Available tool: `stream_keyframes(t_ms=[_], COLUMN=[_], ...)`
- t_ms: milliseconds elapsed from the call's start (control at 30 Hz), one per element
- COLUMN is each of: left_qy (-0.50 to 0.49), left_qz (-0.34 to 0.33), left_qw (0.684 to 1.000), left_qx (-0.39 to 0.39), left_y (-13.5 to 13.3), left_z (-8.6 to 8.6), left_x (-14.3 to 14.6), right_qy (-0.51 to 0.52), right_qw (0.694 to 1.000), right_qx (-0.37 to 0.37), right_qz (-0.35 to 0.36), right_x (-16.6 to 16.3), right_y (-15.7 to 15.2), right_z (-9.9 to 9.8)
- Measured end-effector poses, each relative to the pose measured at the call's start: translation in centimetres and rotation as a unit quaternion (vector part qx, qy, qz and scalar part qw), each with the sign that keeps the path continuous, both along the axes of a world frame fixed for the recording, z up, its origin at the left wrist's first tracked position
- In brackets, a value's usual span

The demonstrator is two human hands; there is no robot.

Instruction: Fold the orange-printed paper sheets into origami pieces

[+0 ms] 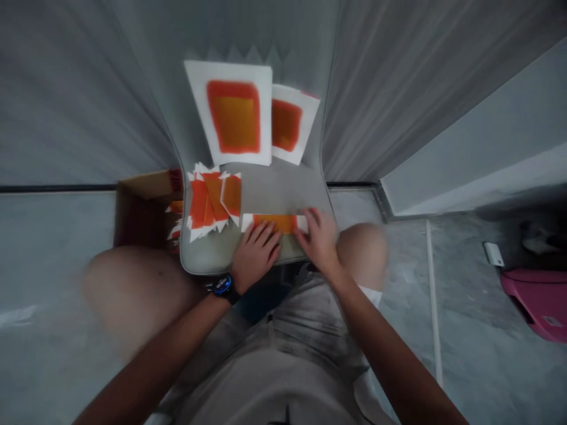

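Note:
A folded white paper with an orange centre (277, 223) lies near the front edge of a grey chair seat (274, 189). My left hand (256, 254), with a dark watch on its wrist, lies flat with fingers spread on the paper's left part. My right hand (318, 239) presses its fingers flat on the paper's right end. To the left sits a pile of folded orange and white papers (211, 203). Two flat white sheets with orange patches, one large (233, 115) and one smaller (290, 124), lean against the chair back.
A brown cardboard box (142, 209) stands left of the chair with more orange papers at its edge. Grey curtains hang behind. A pink object (538, 301) and a small white item (493, 254) lie on the grey floor at right. My knees flank the seat.

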State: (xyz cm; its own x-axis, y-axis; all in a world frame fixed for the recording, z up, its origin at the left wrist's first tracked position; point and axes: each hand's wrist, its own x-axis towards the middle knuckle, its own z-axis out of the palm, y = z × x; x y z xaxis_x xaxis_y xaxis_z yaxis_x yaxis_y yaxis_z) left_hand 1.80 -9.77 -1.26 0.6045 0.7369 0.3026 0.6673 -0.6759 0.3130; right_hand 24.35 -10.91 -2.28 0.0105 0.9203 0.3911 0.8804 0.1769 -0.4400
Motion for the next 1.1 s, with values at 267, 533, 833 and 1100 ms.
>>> stream_keyframes(t_ms=[267,533,833,1100], left_qy=[0.037,0.048,0.032,0.012], left_qz=[0.002,0.163,0.182,0.188], left_qw=[0.999,0.985,0.983,0.982], left_qx=[-0.008,-0.016,-0.022,-0.027], left_y=[-0.4,-3.1,-3.5,-3.9], left_z=[0.3,0.1,-0.1,0.3], left_x=[0.0,-0.1,0.3,0.3], right_qy=[-0.063,-0.124,-0.110,-0.115], right_qw=[0.991,0.981,0.988,0.989], right_qx=[-0.095,-0.150,-0.101,-0.096], right_qz=[0.073,-0.015,-0.035,0.003], right_x=[-5.7,-2.5,-2.3,-1.7], right_y=[-3.1,-5.1,-4.1,2.2], right_z=[0.2,0.3,0.6,2.4])
